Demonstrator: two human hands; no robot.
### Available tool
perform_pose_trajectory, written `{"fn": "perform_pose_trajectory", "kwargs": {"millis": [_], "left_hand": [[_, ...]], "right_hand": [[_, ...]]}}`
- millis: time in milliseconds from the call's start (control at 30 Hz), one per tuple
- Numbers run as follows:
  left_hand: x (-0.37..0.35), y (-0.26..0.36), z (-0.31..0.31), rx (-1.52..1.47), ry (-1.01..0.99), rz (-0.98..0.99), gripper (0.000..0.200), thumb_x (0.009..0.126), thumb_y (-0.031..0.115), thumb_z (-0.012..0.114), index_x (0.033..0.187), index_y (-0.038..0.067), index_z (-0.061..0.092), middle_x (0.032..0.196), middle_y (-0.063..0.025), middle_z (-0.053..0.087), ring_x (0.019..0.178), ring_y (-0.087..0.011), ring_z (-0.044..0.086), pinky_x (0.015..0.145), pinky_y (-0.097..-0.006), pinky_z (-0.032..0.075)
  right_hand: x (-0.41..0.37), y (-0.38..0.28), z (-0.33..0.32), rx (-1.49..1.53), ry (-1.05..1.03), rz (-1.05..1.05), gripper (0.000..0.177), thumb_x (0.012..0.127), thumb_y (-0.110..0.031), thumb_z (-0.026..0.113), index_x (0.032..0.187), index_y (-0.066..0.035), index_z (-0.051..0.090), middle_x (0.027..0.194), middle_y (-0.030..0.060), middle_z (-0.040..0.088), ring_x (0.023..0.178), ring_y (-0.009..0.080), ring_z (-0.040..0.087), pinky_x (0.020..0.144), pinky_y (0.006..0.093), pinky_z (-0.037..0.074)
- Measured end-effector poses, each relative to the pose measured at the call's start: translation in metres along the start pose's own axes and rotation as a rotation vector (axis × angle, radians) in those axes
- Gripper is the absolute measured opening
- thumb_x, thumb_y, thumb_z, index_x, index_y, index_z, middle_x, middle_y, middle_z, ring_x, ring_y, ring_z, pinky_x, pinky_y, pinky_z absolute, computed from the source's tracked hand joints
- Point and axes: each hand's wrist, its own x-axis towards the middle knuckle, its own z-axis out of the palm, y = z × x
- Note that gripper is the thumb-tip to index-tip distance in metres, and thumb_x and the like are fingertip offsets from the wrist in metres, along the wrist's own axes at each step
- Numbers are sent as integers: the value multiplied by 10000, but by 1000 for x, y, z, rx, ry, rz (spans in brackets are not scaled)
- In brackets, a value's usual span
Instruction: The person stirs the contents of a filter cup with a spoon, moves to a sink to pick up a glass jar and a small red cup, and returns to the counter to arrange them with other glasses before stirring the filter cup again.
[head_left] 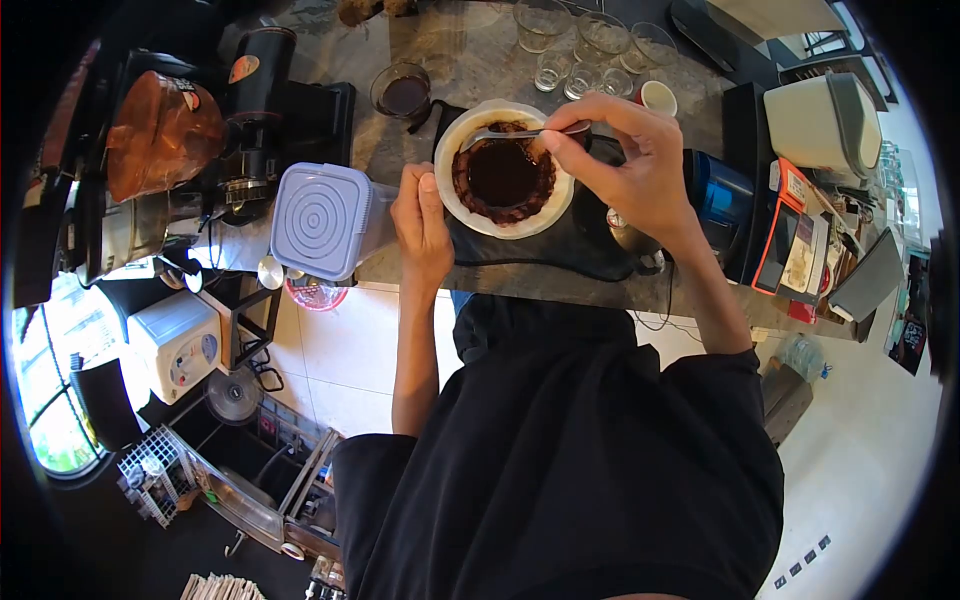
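A white bowl with dark brown liquid and dark residue round its inner wall stands on a black mat. At the bowl's left side, my left hand presses its thumb and fingers together at the rim. My right hand pinches the handle of a metal spoon over the bowl's right rim. The spoon's far end reaches to the upper left inside the bowl. A glass cup of dark liquid stands to the upper left of the bowl.
A lidded container stands left of my left hand, near a coffee grinder. Several glasses and a paper cup are at the back. A metal pitcher sits below my right hand, with a blue object to its right.
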Motion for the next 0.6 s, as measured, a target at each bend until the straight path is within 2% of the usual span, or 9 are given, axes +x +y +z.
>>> {"fn": "perform_pose_trajectory", "kwargs": {"millis": [267,333,367,467,533,600], "left_hand": [[0,-1,0,9,5,7,254,1029,201,380,891,16,486,690,-41,495,613,-88,399,562,-274,347],[0,-2,0,0,2,-2,256,1029,202,380,889,16,485,688,-41,493,612,-88,399,562,-274,347],[0,-3,0,-4,5,4,259,1030,205,379,888,15,485,689,-41,494,614,-87,399,562,-273,346],[0,-2,0,-2,4,5,264,1030,210,379,888,15,486,690,-40,497,617,-85,398,563,-271,346],[1,-1,1,4,1,6,266,1030,213,379,889,15,487,690,-40,499,618,-84,398,562,-271,346],[2,-1,2,-3,19,36,267,1030,215,382,889,14,487,685,-37,498,615,-82,395,555,-272,342]], "right_hand": [[-9,-4,-13,-100,-31,63,103,798,-71,727,877,-10,701,781,51,688,683,110,637,662,229,497],[-11,-7,-14,-115,-58,34,94,789,34,697,879,21,672,761,53,637,697,91,572,662,213,441],[-12,-8,-14,-114,-59,34,94,789,34,697,879,21,672,761,53,637,697,91,572,662,213,441],[-13,-11,-14,-92,-24,-25,97,778,44,707,864,19,672,758,61,643,682,108,581,650,216,445],[-9,-11,-14,-133,19,-156,128,751,-21,756,864,-9,698,743,67,664,653,128,629,600,232,487],[-5,-13,-11,-136,35,-175,124,753,-21,755,862,-11,697,738,65,660,647,129,626,593,232,486]]}}
